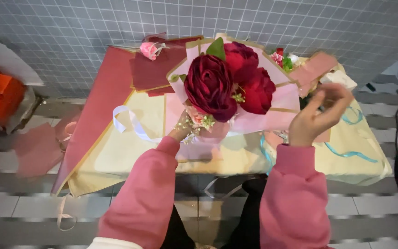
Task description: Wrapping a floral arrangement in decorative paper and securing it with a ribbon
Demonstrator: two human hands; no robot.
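The left hand (180, 131) grips the stem end of a bouquet of three large dark-red fabric flowers wrapped in pale pink paper with gold edging (226, 87), its fingers mostly hidden behind the wrapping; the bouquet stands up over the middle of the bench (116, 157). The right hand (316, 115) hovers just right of the wrapping, its fingers curled together, pinching something too thin to tell. A cream-yellow cloth (130, 161) covers the bench, hanging over the near edge. A long dusty-red paper sheet with a gold border (100, 108) slants off the left edge. A white ribbon loop (127, 121) lies beside the left wrist; a light-blue ribbon (348, 154) curls near the right edge. Open tiled floor (33, 207) lies at front left, and an orange box (3, 99) sits far left.
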